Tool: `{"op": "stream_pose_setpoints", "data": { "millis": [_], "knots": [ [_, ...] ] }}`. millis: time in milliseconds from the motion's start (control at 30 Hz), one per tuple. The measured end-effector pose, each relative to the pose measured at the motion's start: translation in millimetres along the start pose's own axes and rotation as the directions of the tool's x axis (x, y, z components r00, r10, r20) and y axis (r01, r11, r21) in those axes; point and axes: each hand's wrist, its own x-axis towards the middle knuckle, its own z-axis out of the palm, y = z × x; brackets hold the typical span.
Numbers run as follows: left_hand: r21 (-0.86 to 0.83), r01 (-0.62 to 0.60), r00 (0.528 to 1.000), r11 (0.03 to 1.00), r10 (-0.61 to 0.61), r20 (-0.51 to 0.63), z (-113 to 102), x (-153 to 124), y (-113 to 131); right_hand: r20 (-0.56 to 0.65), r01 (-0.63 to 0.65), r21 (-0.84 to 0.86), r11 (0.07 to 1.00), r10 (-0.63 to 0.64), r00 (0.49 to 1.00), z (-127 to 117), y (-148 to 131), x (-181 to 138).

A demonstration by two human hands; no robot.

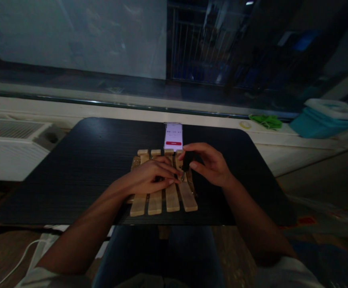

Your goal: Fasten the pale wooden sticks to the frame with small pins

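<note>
A pale slatted wooden rack (162, 186) lies at the middle of the dark ribbed counter (80, 168). The left hand (150, 178) rests flat on its slats, fingers loose and holding nothing. The right hand (211, 166), at three o'clock of the left, pinches a small dark object (186, 161) above the rack's right slat. A lit white phone (173, 137) stands at twelve o'clock.

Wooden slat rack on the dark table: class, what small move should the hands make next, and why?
Probably press the small dark tool straight down at the right-hand slat. The right hand pinches it upright there, and the left hand lies flat across the wooden slat rack, fingertips beside the tool's tip, steadying it. What the tip meets is too dim to tell.
</note>
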Motion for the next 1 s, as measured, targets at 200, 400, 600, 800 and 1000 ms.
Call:
{"op": "stream_pose_setpoints", "data": {
  "millis": [200, 400, 600, 800, 1000],
  "knots": [
    [-0.003, -0.003, 1.000, 1.000, 0.003, 0.005, 1.1, -0.7, -0.8, 0.030, -0.038, 0.096, 0.995, 0.035, 0.999, -0.6, -2.1, -1.2],
    [0.026, -0.017, 1.000, 1.000, 0.017, 0.004, 1.1, -0.9, -1.9, 0.003, -0.027, 0.081, 0.996, 0.027, 1.000, 0.7, -0.2, -1.2],
    [0.028, -0.030, 1.000, 0.999, 0.030, 0.001, 1.7, -1.0, -3.6, -0.009, -0.032, 0.100, 0.994, 0.033, 0.999, 2.1, 4.2, -1.8],
    [0.006, -0.044, 0.999, 0.999, 0.044, -0.010, 0.8, 0.3, -1.4, -0.021, -0.026, 0.061, 0.998, 0.027, 0.999, 1.5, 4.6, -0.8],
    [0.005, -0.016, 1.000, 1.000, 0.016, -0.007, 0.4, -0.3, -0.5, -0.035, -0.013, 0.046, 0.999, 0.014, 0.999, 1.3, 7.1, -1.7]
  ]
}}
